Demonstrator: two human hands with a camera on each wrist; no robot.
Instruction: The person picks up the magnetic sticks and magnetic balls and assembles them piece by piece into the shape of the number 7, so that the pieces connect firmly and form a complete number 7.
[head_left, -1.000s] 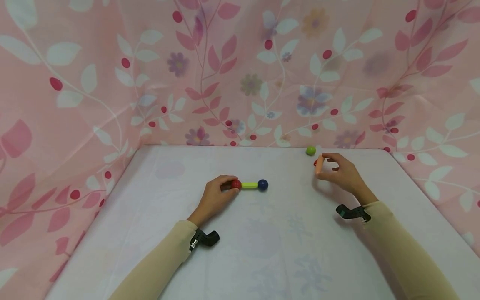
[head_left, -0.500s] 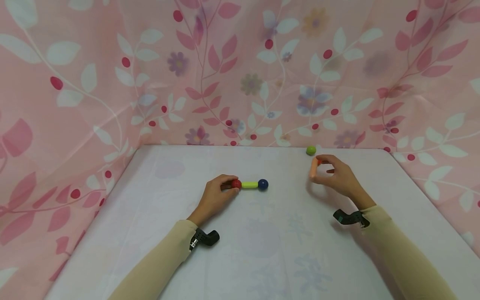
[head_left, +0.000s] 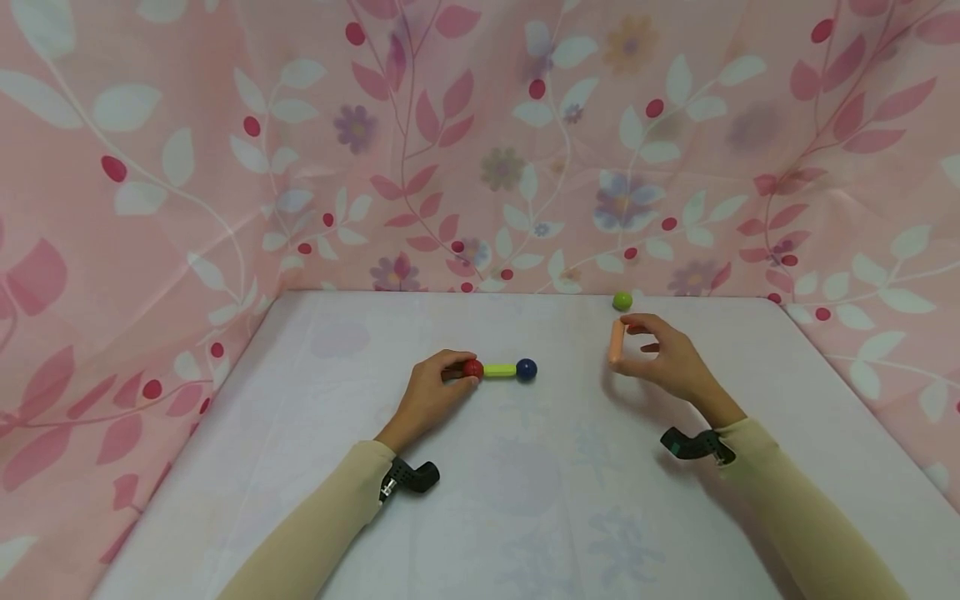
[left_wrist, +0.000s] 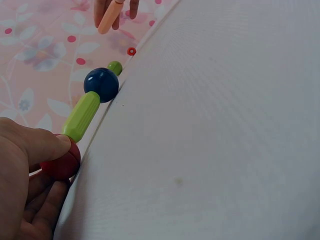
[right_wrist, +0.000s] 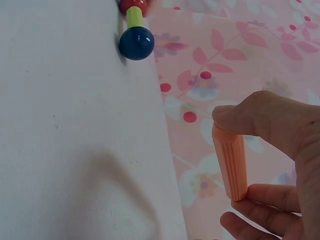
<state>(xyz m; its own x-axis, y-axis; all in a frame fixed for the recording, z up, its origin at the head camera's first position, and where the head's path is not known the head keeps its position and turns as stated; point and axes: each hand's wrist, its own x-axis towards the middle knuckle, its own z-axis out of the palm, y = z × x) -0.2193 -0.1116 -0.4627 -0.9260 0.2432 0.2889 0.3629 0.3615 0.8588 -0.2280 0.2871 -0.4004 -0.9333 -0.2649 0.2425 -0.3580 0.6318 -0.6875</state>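
Note:
My left hand (head_left: 433,387) grips a red ball (head_left: 472,368) at the middle of the table. A lime-green ribbed stick (head_left: 499,370) runs from that ball to a dark blue ball (head_left: 527,369), the three joined in a row like a dumbbell. In the left wrist view, the thumb presses on the red ball (left_wrist: 62,162) near the stick's end. My right hand (head_left: 667,362) holds an orange ribbed stick (head_left: 617,342) above the table, right of the blue ball. Thumb and fingers pinch this orange stick (right_wrist: 231,165) by its two ends, as the right wrist view shows.
A green ball (head_left: 622,301) lies near the table's back edge, behind the right hand. A small red piece (left_wrist: 131,51) shows in the left wrist view. Pink floral cloth (head_left: 495,167) hangs around the white table (head_left: 337,533).
My right hand has moved left and slightly nearer with the orange stick, whose tilt is now closer to upright in the head view. The left hand and the joined pieces stay put.

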